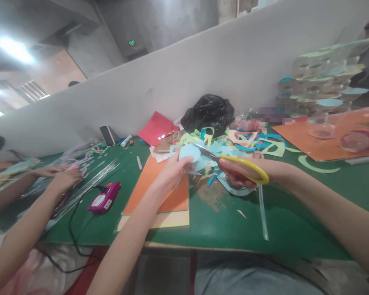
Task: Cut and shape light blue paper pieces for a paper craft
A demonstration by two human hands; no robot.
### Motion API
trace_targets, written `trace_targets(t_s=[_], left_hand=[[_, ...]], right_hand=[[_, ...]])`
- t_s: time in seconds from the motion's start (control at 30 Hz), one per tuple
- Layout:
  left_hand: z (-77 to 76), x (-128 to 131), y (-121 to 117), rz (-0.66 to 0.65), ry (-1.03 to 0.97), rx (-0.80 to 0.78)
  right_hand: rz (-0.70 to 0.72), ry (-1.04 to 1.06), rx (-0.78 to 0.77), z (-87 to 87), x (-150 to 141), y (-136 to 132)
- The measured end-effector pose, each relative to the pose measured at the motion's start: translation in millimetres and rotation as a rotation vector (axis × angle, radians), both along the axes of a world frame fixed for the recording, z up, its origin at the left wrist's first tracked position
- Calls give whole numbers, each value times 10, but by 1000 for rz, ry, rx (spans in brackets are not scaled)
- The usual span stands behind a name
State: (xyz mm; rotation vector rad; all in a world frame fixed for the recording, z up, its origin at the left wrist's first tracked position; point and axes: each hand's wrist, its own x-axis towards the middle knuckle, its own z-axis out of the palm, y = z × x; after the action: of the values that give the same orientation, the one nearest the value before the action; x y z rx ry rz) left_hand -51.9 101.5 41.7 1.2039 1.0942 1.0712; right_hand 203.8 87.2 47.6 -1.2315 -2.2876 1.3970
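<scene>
A light blue piece of paper (189,152) is pinched between the thumb and fingers of my left hand (177,167). My right hand (238,170) is closed round the yellow-and-red handles of a pair of scissors (252,167). The blades point left and reach the paper's right side; whether they are parted is hard to make out. Beneath and behind both hands lies a heap of paper scraps (215,148) in blue, green and peach. Orange sheets (160,188) lie below my left wrist, over a pale yellow sheet.
A black plastic bag (207,112) and a red sheet (156,128) sit by the wall. At left are a purple power strip (104,198), a phone (107,136) and a co-worker's hands (66,178) among thin strips. Tiered clear cups with paper discs (329,88) stand at right.
</scene>
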Motion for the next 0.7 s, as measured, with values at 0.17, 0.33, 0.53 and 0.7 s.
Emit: trace_targets(t_s=[0.17,0.33,0.53,0.7], left_hand=[[9,23,-30,-41,-38,-36],[23,101,-69,17,-159,-55],[-29,117,-39,50,-248,-49],[-54,46,0,12,-183,14]], right_hand=[[-48,-74,-27,25,-53,-21],[-81,-114,-27,77,-98,-62],[-64,-21,-13,151,-86,-102],[35,49,-49,77,18,-33]])
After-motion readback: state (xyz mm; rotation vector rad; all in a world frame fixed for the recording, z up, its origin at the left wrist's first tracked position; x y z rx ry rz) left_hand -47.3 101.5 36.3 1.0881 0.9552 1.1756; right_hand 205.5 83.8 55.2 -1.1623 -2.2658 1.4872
